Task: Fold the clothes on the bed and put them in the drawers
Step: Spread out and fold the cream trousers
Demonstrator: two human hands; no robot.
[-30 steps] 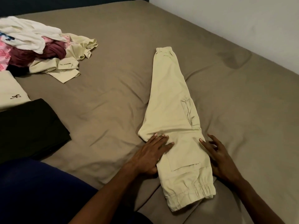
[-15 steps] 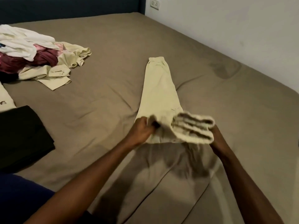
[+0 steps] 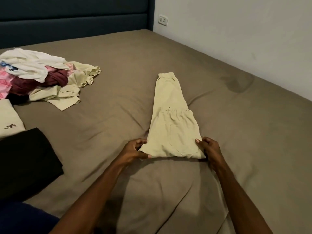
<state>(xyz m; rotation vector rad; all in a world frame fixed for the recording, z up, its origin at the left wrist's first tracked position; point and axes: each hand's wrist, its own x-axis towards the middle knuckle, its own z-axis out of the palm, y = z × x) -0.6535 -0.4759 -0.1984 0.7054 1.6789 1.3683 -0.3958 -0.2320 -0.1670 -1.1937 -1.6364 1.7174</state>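
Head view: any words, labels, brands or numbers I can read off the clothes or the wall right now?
No text reads clearly.
Dark embroidered mark on the folded cream garment: a small logo, too small to read.
Blue print on the white garment in the pile: blurred, unreadable.
Beige trousers: no label showing.
Wall socket: no legible marking.

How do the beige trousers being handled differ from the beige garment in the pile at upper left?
The beige trousers lie flat and straight, partly folded back on themselves; the beige garment is crumpled, sprawling at the edge of the unfolded pile. The left hand and right hand grip the trousers' near fold; nothing touches the garment. The trousers lie alone; the garment lies partly under other clothes. Both share the same pale beige colour.
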